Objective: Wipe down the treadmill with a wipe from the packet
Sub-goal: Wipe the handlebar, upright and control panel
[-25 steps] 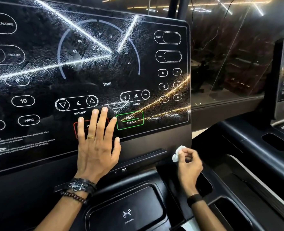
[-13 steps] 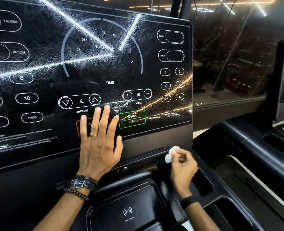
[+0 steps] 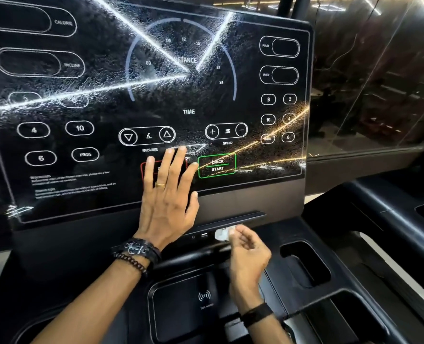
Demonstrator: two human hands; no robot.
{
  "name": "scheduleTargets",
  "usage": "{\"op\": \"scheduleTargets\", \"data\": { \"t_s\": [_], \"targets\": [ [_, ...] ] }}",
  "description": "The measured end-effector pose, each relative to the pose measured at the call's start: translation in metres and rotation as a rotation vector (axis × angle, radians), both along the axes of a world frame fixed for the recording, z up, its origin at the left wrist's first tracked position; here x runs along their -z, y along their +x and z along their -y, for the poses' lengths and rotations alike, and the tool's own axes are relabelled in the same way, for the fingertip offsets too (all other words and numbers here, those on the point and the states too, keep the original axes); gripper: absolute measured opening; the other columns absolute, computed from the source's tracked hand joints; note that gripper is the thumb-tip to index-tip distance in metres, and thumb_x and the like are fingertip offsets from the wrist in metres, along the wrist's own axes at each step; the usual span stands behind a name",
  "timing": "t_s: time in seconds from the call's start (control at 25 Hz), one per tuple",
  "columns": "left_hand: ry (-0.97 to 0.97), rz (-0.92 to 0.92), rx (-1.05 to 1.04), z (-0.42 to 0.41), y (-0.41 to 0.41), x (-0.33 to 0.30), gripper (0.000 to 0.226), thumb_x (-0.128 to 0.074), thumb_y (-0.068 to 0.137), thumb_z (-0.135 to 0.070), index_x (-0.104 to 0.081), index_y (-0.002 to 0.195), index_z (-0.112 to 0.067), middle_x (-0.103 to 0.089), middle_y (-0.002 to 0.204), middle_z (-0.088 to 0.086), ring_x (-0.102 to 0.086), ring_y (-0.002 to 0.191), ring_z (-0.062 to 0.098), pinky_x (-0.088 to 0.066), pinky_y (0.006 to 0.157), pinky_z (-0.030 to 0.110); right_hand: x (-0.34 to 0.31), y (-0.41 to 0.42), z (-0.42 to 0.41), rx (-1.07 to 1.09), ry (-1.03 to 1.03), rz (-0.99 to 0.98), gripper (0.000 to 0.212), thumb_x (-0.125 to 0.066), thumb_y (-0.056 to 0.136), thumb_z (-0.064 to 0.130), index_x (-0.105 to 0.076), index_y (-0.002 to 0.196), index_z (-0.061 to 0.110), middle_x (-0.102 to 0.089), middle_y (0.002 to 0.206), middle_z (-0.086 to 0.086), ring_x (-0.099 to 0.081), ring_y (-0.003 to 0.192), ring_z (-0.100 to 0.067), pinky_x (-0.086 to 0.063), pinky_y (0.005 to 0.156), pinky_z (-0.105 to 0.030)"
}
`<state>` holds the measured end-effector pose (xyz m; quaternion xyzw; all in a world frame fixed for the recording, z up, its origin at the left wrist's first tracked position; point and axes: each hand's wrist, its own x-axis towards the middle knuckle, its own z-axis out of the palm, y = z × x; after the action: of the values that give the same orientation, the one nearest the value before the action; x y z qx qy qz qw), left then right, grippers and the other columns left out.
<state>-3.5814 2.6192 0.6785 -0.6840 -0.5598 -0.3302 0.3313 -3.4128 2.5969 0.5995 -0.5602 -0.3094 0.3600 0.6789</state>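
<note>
Pinching wipe, right hand; left hand flat beside "QUICK START".

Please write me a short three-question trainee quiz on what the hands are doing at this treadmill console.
1. True or false: the left hand lies flat on the console screen.
2. What does the right hand pinch?
3. The wipe is at: A) the QUICK START button; B) the strip with ports below the screen; C) the charging pad.

Key: 1 true. 2 a white wipe. 3 B.
</note>
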Motion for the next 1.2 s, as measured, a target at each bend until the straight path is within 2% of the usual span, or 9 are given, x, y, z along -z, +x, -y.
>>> {"op": "scheduleTargets", "data": {
  "t_s": [0.08, 0.2, 0.36, 0.6, 0.72, 0.8, 0.96, 1.04, 1.2],
  "targets": [
    [-0.002, -0.008, -0.023, 0.010, -0.010, 0.003, 0.059, -0.068, 0.082, -0.026, -0.056, 0.138, -0.010, -0.036, 0.155, 0.019, -0.032, 0.144, 0.037, -0.015, 0.121, 0.059, -0.001, 0.013, -0.011, 0.029, 0.003, -0.015, 0.021, -0.072, 0.084, -0.007, -0.072, 0.084, 0.014, -0.068, 0.072, 0.000, -0.060, 0.066, -0.009, -0.049, 0.063, -0.014],
    [0.006, 0.000, -0.083, 0.023, -0.028, 0.006, 0.058, -0.065, 0.082, -0.027, -0.057, 0.138, -0.012, -0.038, 0.153, 0.019, -0.036, 0.139, 0.037, -0.018, 0.118, 0.059, 0.001, 0.000, -0.013, 0.121, -0.005, -0.034, 0.027, -0.071, 0.084, -0.009, -0.070, 0.085, 0.018, -0.066, 0.072, 0.002, -0.058, 0.059, 0.004, -0.048, 0.062, -0.010],
    [-0.028, -0.028, -0.099, 0.031, -0.035, 0.005, 0.061, -0.064, 0.084, -0.029, -0.054, 0.142, -0.015, -0.037, 0.154, 0.020, -0.036, 0.139, 0.037, -0.021, 0.117, 0.060, 0.006, -0.038, 0.019, -0.076, 0.021, -0.003, 0.020, -0.075, 0.081, -0.008, -0.074, 0.086, 0.011, -0.071, 0.069, 0.002, -0.064, 0.063, -0.006, -0.053, 0.065, -0.017],
    [-0.055, -0.018, -0.137, 0.051, -0.071, 0.009, 0.061, -0.062, 0.086, -0.032, -0.053, 0.144, -0.016, -0.035, 0.155, 0.021, -0.035, 0.141, 0.038, -0.021, 0.118, 0.058, -0.002, -0.036, 0.008, 0.030, 0.021, -0.062, 0.029, -0.068, 0.084, -0.016, -0.067, 0.085, 0.013, -0.063, 0.071, -0.002, -0.058, 0.056, 0.004, -0.048, 0.060, -0.010],
    [-0.044, 0.010, -0.121, 0.053, -0.073, 0.009, 0.061, -0.064, 0.084, -0.031, -0.054, 0.142, -0.015, -0.033, 0.156, 0.021, -0.034, 0.141, 0.039, -0.022, 0.117, 0.059, 0.008, -0.083, 0.040, -0.151, 0.022, 0.067, 0.030, -0.072, 0.080, -0.013, -0.068, 0.081, 0.017, -0.067, 0.068, 0.002, -0.060, 0.058, 0.000, -0.049, 0.062, -0.014],
    [-0.050, 0.015, -0.112, 0.056, -0.080, 0.007, 0.061, -0.064, 0.084, -0.030, -0.054, 0.142, -0.015, -0.031, 0.156, 0.021, -0.032, 0.142, 0.039, -0.021, 0.117, 0.059, 0.009, -0.090, 0.044, -0.229, 0.023, 0.070, 0.026, -0.075, 0.079, -0.011, -0.070, 0.079, 0.015, -0.069, 0.066, 0.003, -0.061, 0.059, -0.004, -0.050, 0.062, -0.017],
    [-0.030, 0.033, -0.139, 0.067, -0.112, 0.006, 0.059, -0.062, 0.085, -0.031, -0.054, 0.142, -0.017, -0.030, 0.157, 0.021, -0.031, 0.143, 0.040, -0.019, 0.117, 0.056, 0.003, -0.076, 0.027, -0.021, 0.020, -0.060, 0.032, -0.071, 0.083, -0.014, -0.067, 0.080, 0.018, -0.064, 0.069, -0.001, -0.056, 0.056, 0.002, -0.047, 0.059, -0.011],
    [-0.015, 0.024, -0.129, 0.070, -0.121, 0.009, 0.058, -0.061, 0.086, -0.032, -0.055, 0.142, -0.018, -0.030, 0.157, 0.021, -0.031, 0.143, 0.039, -0.019, 0.118, 0.055, 0.003, -0.100, 0.038, 0.036, 0.015, 0.025, 0.039, -0.067, 0.083, -0.015, -0.065, 0.080, 0.023, -0.065, 0.071, 0.001, -0.058, 0.057, 0.001, -0.047, 0.060, -0.012],
    [0.013, -0.022, -0.097, 0.068, -0.131, 0.014, 0.058, -0.059, 0.089, -0.035, -0.053, 0.144, -0.019, -0.031, 0.158, 0.019, -0.031, 0.144, 0.037, -0.020, 0.118, 0.054, 0.007, -0.157, 0.078, -0.231, 0.067, 0.191, 0.024, -0.075, 0.081, -0.004, -0.069, 0.077, 0.020, -0.072, 0.075, -0.001, -0.068, 0.068, -0.012, -0.054, 0.067, -0.023]
  ]
}}
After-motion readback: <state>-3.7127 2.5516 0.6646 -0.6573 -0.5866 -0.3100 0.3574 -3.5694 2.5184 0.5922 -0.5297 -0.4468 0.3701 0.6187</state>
